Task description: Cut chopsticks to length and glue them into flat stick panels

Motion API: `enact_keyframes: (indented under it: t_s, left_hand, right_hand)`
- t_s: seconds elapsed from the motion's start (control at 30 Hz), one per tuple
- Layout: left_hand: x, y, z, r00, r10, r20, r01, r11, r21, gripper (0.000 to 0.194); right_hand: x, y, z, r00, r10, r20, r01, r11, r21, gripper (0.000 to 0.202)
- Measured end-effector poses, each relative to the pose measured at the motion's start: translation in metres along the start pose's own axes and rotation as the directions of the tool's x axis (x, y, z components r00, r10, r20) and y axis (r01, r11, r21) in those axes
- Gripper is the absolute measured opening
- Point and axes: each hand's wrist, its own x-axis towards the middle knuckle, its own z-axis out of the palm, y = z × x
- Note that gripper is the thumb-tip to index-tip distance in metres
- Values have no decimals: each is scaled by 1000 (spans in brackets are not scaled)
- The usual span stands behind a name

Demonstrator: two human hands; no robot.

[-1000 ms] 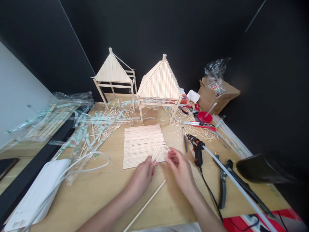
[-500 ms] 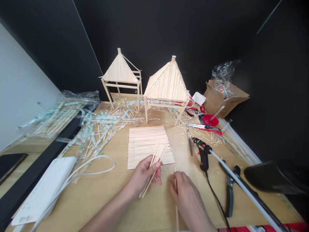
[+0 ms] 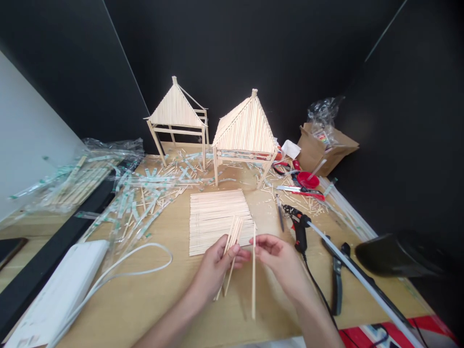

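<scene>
Several thin wooden sticks (image 3: 237, 231) fan upward out of my left hand (image 3: 222, 258), which is closed round them. A single wooden stick (image 3: 253, 285) hangs almost upright from my right hand (image 3: 271, 251), pinched near its upper end between thumb and fingers. The two hands are close together but apart. Just beyond them lies a flat panel of sticks (image 3: 217, 212) set side by side, its near right part hidden behind my left hand and its sticks. Two stick-built house models stand behind: one with a covered roof (image 3: 250, 125), one with a partly open roof (image 3: 177, 108).
A black glue gun (image 3: 300, 229) and pliers (image 3: 337, 280) lie to the right, by a pen (image 3: 279, 212) and a utility knife (image 3: 300, 191). Wrappers and stick scraps (image 3: 152, 188) cover the back left. At the left are a white power strip (image 3: 68, 295) and its cable (image 3: 170, 256).
My right hand has lifted the single stick off the table and brought it up and nearer my left hand. The view has shifted slightly to the right.
</scene>
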Motion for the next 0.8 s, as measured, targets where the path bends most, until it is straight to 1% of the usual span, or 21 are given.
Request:
enact_keyframes:
  t_s: [0.07,0.17,0.27,0.43,0.57,0.67,0.73,0.8]
  left_hand:
    - [-1,1,0,1000,-1,3,1,1000,-19,37]
    - [-1,5,1,1000,6,-26,-7,999,-43,41]
    - [-1,7,2,998,38,-46,-40,997,-63,39]
    - [1,1,1,992,102,-75,-104,994,-27,30]
    - [3,-3,0,991,121,-65,-122,992,-14,31]
    - [2,-2,0,986,156,-64,-156,988,6,31]
    - [0,-2,2,982,177,-66,-176,984,18,31]
    - [-1,-2,3,981,185,-62,-184,983,24,32]
  right_hand:
    - [6,-3,9,1000,0,-3,0,996,94,26]
    - [10,-4,18,1000,-1,1,0,992,125,35]
    - [11,-3,23,1000,0,6,-1,987,162,38]
    - [11,0,25,999,-10,36,3,981,192,28]
    - [11,-9,25,997,-29,78,14,981,194,20]
    - [10,-19,25,990,-99,99,84,986,141,13]
    - [10,-23,23,982,-159,99,151,985,86,14]
    - [10,-25,22,977,-192,97,188,981,50,15]
